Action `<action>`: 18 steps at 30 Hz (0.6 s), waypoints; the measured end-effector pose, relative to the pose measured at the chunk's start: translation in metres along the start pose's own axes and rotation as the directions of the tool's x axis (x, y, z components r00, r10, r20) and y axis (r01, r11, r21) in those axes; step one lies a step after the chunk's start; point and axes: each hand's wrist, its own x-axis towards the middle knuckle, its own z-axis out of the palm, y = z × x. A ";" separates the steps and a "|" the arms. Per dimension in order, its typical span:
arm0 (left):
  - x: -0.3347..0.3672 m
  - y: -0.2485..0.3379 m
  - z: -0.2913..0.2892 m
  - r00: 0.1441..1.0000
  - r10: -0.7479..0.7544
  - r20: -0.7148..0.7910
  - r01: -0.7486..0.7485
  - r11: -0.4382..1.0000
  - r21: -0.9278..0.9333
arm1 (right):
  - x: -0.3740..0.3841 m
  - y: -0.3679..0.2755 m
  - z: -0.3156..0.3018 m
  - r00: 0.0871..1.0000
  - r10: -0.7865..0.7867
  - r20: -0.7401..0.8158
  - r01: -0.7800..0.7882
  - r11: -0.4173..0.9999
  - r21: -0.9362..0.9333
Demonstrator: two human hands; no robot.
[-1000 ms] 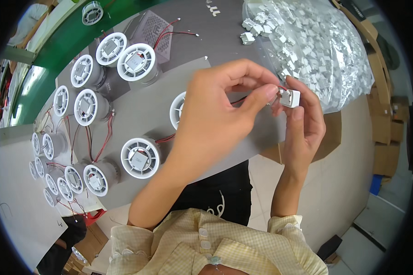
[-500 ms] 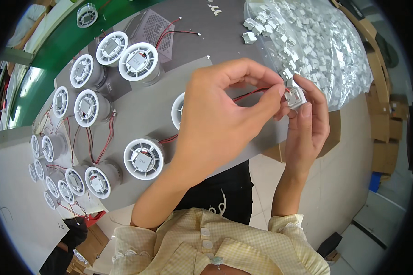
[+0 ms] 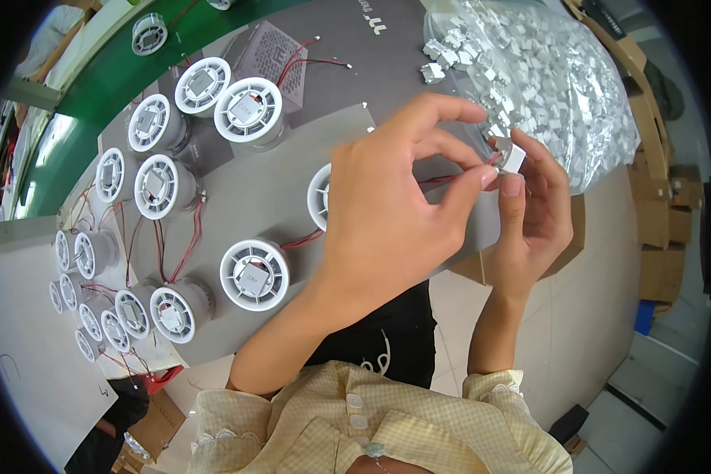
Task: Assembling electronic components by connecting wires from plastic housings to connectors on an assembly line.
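Our left hand [image 3: 395,209] pinches thumb toward fingers, one finger lifted clear; just beside its fingertips, our right hand [image 3: 536,225] grips between thumb and fingers.

Worktop [image 3: 245,189] mostly grey. Bunch of round white housings [image 3: 255,275] crowding left side, red-and-black wires [image 3: 302,239] trailing across it. Big clear bag [image 3: 588,170] of small white blocks [image 3: 432,73] over far right, couple near its left edge.
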 end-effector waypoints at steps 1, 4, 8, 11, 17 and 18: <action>0.001 0.000 -0.003 0.997 -0.009 0.074 0.010 1.000 -0.010 | 0.002 0.000 -0.002 1.000 -0.001 -0.001 0.001 1.000 0.000; 0.004 0.000 -0.011 0.982 -0.030 0.185 0.040 0.998 -0.048 | 0.013 0.006 -0.016 0.990 -0.059 0.124 0.052 0.997 0.060; 0.005 0.000 -0.014 0.951 -0.117 0.285 0.165 0.975 -0.149 | 0.023 0.013 -0.030 0.933 -0.186 0.309 0.155 0.980 0.125; 0.006 0.003 -0.015 0.938 -0.161 0.308 0.201 0.974 -0.103 | 0.028 0.008 -0.031 0.903 -0.194 0.383 0.142 0.977 0.161; 0.004 0.004 -0.012 0.931 -0.241 0.275 0.294 0.940 -0.171 | 0.024 0.002 -0.029 0.933 -0.144 0.329 0.123 0.989 0.082; 0.004 0.002 -0.011 0.930 -0.240 0.277 0.294 0.940 -0.172 | 0.023 0.001 -0.031 0.935 -0.122 0.332 0.108 0.992 0.060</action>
